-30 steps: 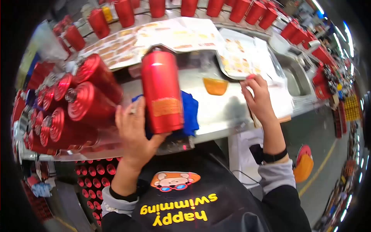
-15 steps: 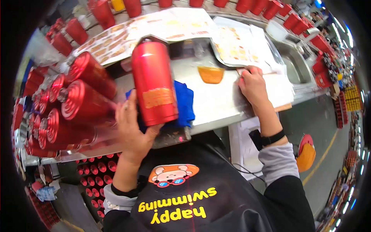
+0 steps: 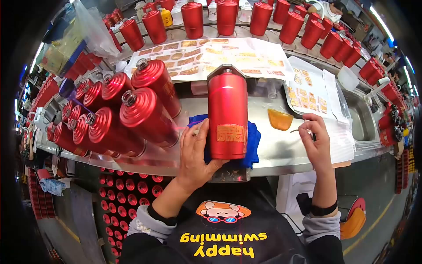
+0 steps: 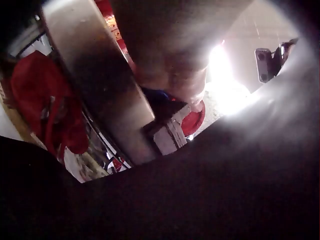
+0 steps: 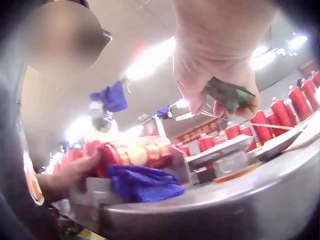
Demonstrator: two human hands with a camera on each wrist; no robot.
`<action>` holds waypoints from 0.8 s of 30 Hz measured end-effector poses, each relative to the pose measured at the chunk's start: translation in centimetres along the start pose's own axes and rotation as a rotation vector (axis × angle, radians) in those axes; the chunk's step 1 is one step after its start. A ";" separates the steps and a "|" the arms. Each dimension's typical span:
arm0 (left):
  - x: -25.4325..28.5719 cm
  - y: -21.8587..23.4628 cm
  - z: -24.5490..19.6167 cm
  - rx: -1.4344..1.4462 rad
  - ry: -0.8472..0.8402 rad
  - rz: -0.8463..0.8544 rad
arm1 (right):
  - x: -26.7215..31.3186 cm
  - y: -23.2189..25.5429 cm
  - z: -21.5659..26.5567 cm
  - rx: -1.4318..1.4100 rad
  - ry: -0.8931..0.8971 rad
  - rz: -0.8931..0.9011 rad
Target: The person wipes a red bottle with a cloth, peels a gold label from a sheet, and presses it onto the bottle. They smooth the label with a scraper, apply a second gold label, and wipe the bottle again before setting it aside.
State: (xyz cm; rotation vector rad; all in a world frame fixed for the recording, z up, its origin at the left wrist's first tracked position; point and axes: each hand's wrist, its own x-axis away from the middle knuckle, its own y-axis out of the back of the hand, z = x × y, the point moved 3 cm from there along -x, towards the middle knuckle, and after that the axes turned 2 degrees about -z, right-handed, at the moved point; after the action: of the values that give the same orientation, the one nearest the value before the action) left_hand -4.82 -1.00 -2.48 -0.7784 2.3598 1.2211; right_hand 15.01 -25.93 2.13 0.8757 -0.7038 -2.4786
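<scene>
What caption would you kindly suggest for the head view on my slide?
At a metal table, left hand touching a red bottle lying on a blue cloth, right hand near an amber piece.

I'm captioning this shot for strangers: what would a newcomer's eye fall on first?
Probably the shiny red cylindrical bottle lying on a rumpled blue cloth at the centre of the head view, with a gold-patterned patch near its base. Next, the dense cluster of red bottles to its left, then the flat amber trapezoid on the shiny steel worktop to its right.
</scene>
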 end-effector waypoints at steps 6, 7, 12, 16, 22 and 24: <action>0.5 -0.2 0.6 0.056 0.040 0.044 | 0.2 -3.4 6.7 -0.182 0.119 0.089; 0.6 0.2 0.3 0.046 0.039 0.034 | 0.4 -3.9 7.7 -0.220 0.078 0.109; -2.1 3.3 -4.7 0.185 -0.073 -0.024 | 0.5 -5.6 10.5 -0.273 0.146 0.128; -3.2 2.5 -5.6 0.254 -0.101 -0.040 | 0.5 -6.7 11.8 -0.204 0.254 0.158; -2.7 3.8 -6.1 0.112 -0.106 0.025 | 0.7 -7.6 11.9 -0.233 0.282 0.306; -2.3 4.0 -6.0 0.074 -0.108 0.021 | 0.8 -7.6 11.4 -0.263 0.236 0.348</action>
State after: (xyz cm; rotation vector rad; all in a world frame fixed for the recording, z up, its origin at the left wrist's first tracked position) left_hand -5.94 -3.36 4.61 -0.6493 2.3169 1.1480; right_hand 5.25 -16.74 5.01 0.8456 -0.3975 -2.0589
